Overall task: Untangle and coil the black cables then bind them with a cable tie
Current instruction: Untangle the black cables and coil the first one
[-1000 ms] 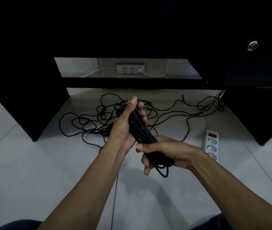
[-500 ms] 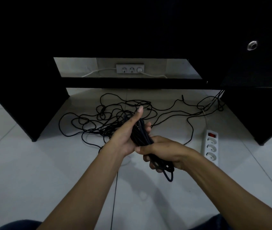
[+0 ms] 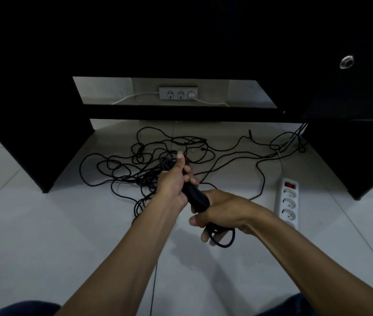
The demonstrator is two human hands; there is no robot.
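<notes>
Floor: pale tiles (image 3: 32,236), dim light, dark desk (image 3: 28,137) overhead w/ leg panels on both sides.
Loose tangle: black cable mess (image 3: 121,167) sprawls on tiles under desk, far-left of the hands, loops crossing, not yet sorted.
Left hand: left hand (image 3: 173,181) wraps far end of coiled bundle (image 3: 198,198), thumb up along it, fingers curled round the strands.
Bundle axis: runs diagonal, far-left down to near-right, held between both hands above floor.
Right hand: right hand (image 3: 220,213) grips near end of bundle, fingers closed round it; a small loop hangs below the fist.
Feed line: one strand drops from the hands toward the tangle; another runs down toward the viewer.
Key relation: remaining slack lies beyond & left of the left hand, so left hand is nearer for drawing the next loop in, I judge.
Wall: socket strip (image 3: 178,93) w/ white leads behind desk.
Far right: white power strip (image 3: 289,201) flat on tiles, red switch at far end, just right of right wrist.
Cable tie: none visible.
</notes>
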